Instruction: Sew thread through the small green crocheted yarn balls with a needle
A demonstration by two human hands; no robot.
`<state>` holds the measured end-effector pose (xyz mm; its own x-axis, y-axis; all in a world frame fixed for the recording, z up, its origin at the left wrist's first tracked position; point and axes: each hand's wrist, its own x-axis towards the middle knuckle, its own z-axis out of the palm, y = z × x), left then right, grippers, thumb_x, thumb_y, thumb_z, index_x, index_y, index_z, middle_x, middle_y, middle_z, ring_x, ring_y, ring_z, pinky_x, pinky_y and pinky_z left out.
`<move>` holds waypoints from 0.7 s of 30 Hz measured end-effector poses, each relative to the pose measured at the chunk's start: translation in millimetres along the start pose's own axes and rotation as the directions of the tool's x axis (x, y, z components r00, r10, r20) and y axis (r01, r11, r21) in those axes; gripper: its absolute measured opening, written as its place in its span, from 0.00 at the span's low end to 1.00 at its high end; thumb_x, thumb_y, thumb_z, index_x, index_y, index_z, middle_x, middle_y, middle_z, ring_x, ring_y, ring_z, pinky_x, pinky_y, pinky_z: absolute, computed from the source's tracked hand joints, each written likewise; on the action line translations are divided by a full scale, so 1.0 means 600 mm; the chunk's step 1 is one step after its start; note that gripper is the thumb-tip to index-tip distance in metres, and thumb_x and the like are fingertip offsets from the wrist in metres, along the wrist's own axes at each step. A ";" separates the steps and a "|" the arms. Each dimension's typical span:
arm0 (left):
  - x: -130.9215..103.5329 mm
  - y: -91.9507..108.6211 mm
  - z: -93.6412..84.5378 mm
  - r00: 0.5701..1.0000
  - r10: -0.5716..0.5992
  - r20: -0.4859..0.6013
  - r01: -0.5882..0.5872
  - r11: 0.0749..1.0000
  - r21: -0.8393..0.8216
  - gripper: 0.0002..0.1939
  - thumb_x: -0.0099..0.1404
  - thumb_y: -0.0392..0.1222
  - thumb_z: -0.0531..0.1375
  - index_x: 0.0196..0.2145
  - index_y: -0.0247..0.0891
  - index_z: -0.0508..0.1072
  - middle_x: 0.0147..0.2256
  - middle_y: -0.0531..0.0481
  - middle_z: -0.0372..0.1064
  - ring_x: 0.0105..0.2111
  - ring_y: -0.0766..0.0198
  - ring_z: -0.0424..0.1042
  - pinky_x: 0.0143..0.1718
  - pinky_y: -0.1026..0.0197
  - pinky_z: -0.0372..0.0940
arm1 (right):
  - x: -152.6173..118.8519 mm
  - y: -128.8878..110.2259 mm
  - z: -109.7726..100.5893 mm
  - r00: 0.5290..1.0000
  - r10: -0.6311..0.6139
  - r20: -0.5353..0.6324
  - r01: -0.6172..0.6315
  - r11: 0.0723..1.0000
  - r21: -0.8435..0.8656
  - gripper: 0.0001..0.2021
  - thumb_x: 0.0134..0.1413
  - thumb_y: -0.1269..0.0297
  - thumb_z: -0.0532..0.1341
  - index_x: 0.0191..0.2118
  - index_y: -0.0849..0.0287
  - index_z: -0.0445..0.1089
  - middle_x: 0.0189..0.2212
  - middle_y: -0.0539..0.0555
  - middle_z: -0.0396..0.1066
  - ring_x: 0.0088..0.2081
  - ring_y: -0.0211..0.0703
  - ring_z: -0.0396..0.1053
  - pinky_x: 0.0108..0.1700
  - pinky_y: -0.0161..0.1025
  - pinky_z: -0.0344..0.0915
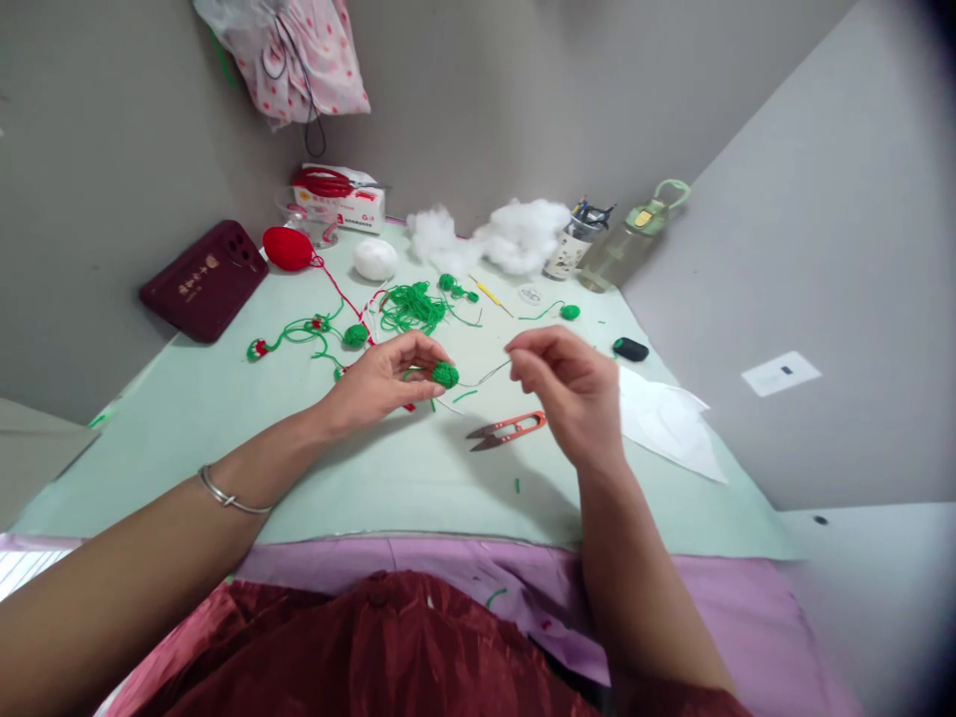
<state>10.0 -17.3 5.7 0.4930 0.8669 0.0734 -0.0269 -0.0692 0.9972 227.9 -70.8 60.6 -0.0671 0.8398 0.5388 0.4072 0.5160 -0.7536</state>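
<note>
My left hand (395, 373) holds a small green crocheted ball (446, 374) between thumb and fingers, just above the table. A thin dark thread (485, 376) runs from the ball toward my right hand (564, 383), whose thumb and forefinger are pinched together on it. Whether a needle is in that pinch is too small to tell. Below the thread lies a pair of orange-handled thread snips (508, 430), blades pointing left. A short green yarn scrap (464, 395) rests beside the ball, and another scrap (517, 486) sits nearer the front edge.
Behind my hands lie tangled green yarn (413, 307), a red yarn ball (288, 248), a white ball (374, 259), white stuffing (523, 235) and a yellow crochet hook (491, 296). A bottle (623, 244) stands back right; a phone case (203, 281) leans left. White fabric (668, 423) lies at right.
</note>
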 end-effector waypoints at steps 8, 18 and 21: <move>-0.003 0.004 0.001 0.999 0.042 -0.006 -0.042 0.999 -0.033 0.15 0.56 0.39 0.69 0.40 0.39 0.72 0.44 0.48 0.70 0.46 0.58 0.72 0.35 0.62 0.69 | -0.017 0.021 0.018 0.955 -0.249 0.159 0.295 0.813 -0.502 0.08 0.65 0.70 0.60 0.38 0.56 0.77 0.31 0.52 0.66 0.34 0.39 0.66 0.33 0.37 0.62; -0.003 0.009 0.004 1.000 0.015 -0.011 -0.016 0.999 -0.045 0.15 0.55 0.39 0.68 0.40 0.38 0.71 0.44 0.47 0.68 0.47 0.56 0.72 0.28 0.65 0.68 | -0.017 0.018 0.022 0.940 -0.283 0.191 0.341 0.777 -0.529 0.08 0.65 0.72 0.59 0.36 0.57 0.75 0.30 0.52 0.65 0.33 0.38 0.64 0.32 0.36 0.60; -0.003 0.010 0.007 1.000 0.011 -0.017 -0.012 0.999 -0.047 0.15 0.53 0.37 0.68 0.39 0.38 0.71 0.44 0.47 0.69 0.47 0.55 0.72 0.27 0.65 0.67 | -0.017 0.019 0.022 0.940 -0.270 0.210 0.342 0.771 -0.538 0.09 0.65 0.72 0.58 0.36 0.58 0.75 0.30 0.52 0.64 0.33 0.38 0.64 0.33 0.36 0.60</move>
<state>12.6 -21.2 11.6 0.4781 0.8742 0.0844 -0.0731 -0.0562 0.9957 221.0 -71.4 41.7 -0.3641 0.6852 0.6309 0.7809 0.5937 -0.1941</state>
